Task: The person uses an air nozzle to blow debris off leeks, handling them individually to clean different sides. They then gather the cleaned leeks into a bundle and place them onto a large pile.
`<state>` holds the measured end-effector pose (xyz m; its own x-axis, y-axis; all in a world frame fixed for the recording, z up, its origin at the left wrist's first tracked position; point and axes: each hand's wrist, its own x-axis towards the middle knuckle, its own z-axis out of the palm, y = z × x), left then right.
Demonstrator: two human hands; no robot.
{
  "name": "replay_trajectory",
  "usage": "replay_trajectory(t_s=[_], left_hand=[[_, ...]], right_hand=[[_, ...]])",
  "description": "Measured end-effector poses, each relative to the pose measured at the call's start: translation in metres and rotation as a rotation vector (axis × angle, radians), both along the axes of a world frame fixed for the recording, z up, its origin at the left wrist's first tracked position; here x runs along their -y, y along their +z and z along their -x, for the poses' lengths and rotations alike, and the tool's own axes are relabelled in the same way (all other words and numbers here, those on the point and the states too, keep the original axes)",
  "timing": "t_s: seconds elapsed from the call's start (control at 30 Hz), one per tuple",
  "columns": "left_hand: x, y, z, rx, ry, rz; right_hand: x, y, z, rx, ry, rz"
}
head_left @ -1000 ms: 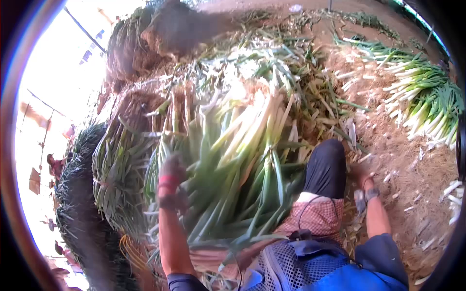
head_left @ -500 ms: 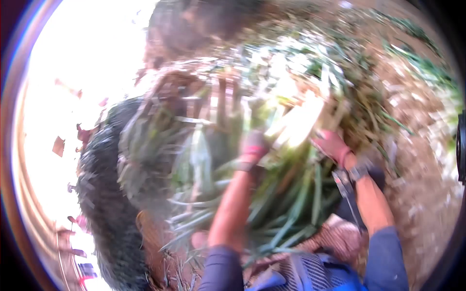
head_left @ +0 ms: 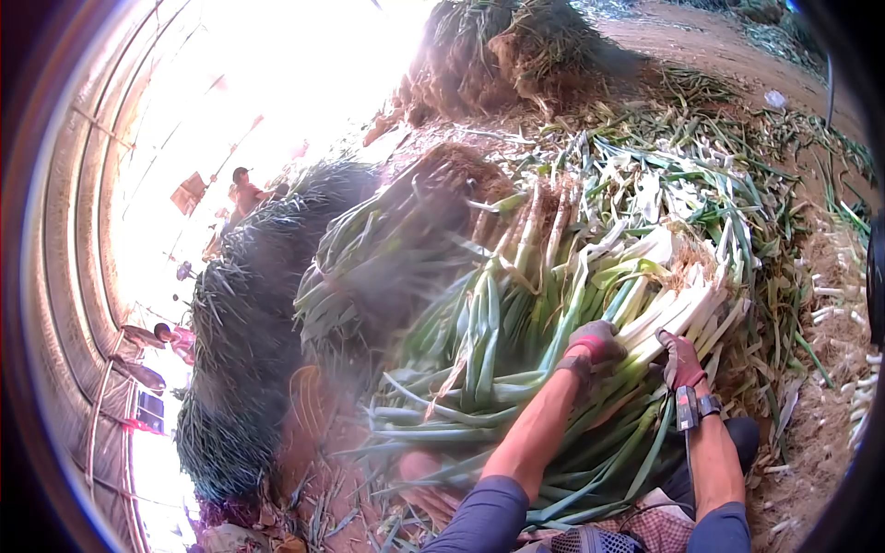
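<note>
Long green onions with white stems (head_left: 678, 309) and green leaves lie in a heap in front of me. My left hand (head_left: 597, 343), in a grey and red glove, is closed around stems where white turns to green. Just right of it, my right hand (head_left: 680, 359), gloved in red, has its fingers bent at the white stems; its fingertips are partly hidden among them. A device is strapped to my right wrist. Unpeeled onions with brown roots (head_left: 553, 217) lie beyond my left hand.
A tall stack of green onions (head_left: 244, 341) stands at the left, another bundle pile (head_left: 507, 55) at the back. Peeled leaves (head_left: 664, 184) cover the ground behind. White stalks (head_left: 857, 396) lie far right. Two people (head_left: 247, 192) are at the far left.
The view has shifted, so the heap and both hands appear lower and further right. My hands are closer together on the stems, and the picture is sharper.
</note>
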<state>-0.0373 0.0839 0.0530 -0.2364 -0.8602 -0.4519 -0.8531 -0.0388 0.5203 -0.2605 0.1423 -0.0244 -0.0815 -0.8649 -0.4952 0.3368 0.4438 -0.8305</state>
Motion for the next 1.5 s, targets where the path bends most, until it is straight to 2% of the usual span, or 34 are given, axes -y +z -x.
replay_trajectory(t_s=[0.03,0.07,0.1,0.13,0.2,0.3,0.37,0.43,0.47,0.5,0.53,0.57,0.6,0.63,0.7,0.73,0.77,0.83,0.87,0.9,0.97,1.0,1.03,1.1,1.13,1.2,1.23,1.3,1.37,1.43,1.47,1.5], left_hand=[[0.005,-0.008,-0.003,-0.001,0.004,0.004],[0.01,-0.017,-0.007,-0.152,0.011,-0.116],[0.013,-0.022,-0.011,-0.303,0.018,-0.236],[0.015,-0.021,-0.014,-0.407,0.033,-0.285],[0.004,0.023,-0.017,-0.463,0.024,-0.289],[-0.004,0.064,-0.02,-0.559,-0.005,-0.279],[-0.012,0.084,-0.018,-0.489,-0.073,-0.193],[-0.02,0.121,-0.023,-0.45,-0.09,-0.129],[-0.025,0.133,-0.024,-0.449,-0.105,-0.126],[-0.034,0.139,-0.024,-0.553,-0.025,-0.111],[-0.031,0.13,-0.025,-0.57,-0.03,-0.08],[-0.035,0.157,-0.023,-0.407,-0.133,-0.102],[-0.044,0.165,-0.022,-0.491,-0.127,-0.029],[-0.053,0.165,-0.022,-0.575,-0.103,0.048],[-0.062,0.165,-0.022,-0.683,-0.096,-0.028],[-0.077,0.18,-0.014,-0.677,-0.053,-0.057],[-0.074,0.173,-0.014,-0.668,-0.178,-0.031],[-0.091,0.175,-0.003,-0.36,-0.251,0.327],[-0.096,0.17,0.001,-0.305,-0.235,0.493],[-0.101,0.171,0.009,-0.253,-0.129,0.488],[-0.105,0.181,0.008,-0.146,-0.063,0.496],[-0.098,0.175,0.003,-0.171,-0.072,0.512],[-0.096,0.18,-0.004,-0.321,-0.081,0.471],[-0.089,0.199,-0.018,-0.154,-0.093,0.442],[-0.091,0.208,-0.023,-0.156,-0.073,0.427],[-0.088,0.215,-0.04,-0.271,-0.094,0.396],[-0.09,0.223,-0.044,-0.349,-0.08,0.332],[-0.092,0.226,-0.05,-0.417,-0.136,0.367],[-0.102,0.241,-0.046,-0.351,-0.152,0.331],[-0.113,0.237,-0.042,-0.543,-0.224,0.283],[-0.11,0.232,-0.043,-0.438,-0.235,0.272],[-0.119,0.239,-0.037,-0.431,-0.22,0.209]], right_hand=[[0.004,-0.019,0.005,-0.045,0.025,0.032],[0.006,-0.029,0.008,-0.089,0.05,0.063],[0.003,-0.016,0.003,-0.09,0.052,0.066],[-0.003,0.013,-0.006,0.067,-0.017,0.095],[-0.007,0.027,-0.014,0.284,-0.152,0.157],[-0.022,0.095,-0.016,0.397,-0.012,0.229],[-0.029,0.113,-0.015,0.453,-0.052,0.125],[-0.043,0.148,-0.023,0.514,-0.063,0.256],[-0.045,0.153,-0.018,0.272,0.116,0.464],[-0.048,0.154,-0.005,0.005,0.275,0.634],[-0.046,0.153,-0.001,0.01,0.208,0.351],[-0.042,0.168,-0.019,0.366,0.079,0.303],[-0.042,0.164,-0.018,0.306,0.101,0.42],[-0.049,0.181,-0.027,0.504,0.051,0.419],[-0.042,0.18,-0.034,0.394,0.05,0.507],[-0.051,0.201,-0.036,0.41,0.064,0.484],[-0.057,0.225,-0.04,0.427,0.085,0.461],[-0.047,0.215,-0.053,0.391,0.078,0.575],[-0.044,0.211,-0.055,0.485,0.105,0.553],[-0.051,0.221,-0.059,0.427,0.069,0.546],[-0.059,0.234,-0.061,0.305,0.121,0.654],[-0.063,0.243,-0.058,0.177,0.191,0.66],[-0.066,0.251,-0.055,0.032,0.245,0.682],[-0.086,0.281,-0.031,-0.335,0.403,0.638],[-0.1,0.291,-0.024,-0.411,0.244,0.715],[-0.105,0.297,0.023,-0.663,0.081,0.919],[-0.115,0.324,0.039,-0.472,-0.023,0.782],[-0.1,0.333,0.063,-0.645,-0.176,0.734],[-0.062,0.321,0.088,-0.732,-0.103,0.757],[-0.058,0.339,0.087,-0.663,0.046,0.637],[-0.039,0.333,0.092,-0.739,0.112,0.754],[-0.039,0.345,0.08,-0.566,0.305,0.721]])
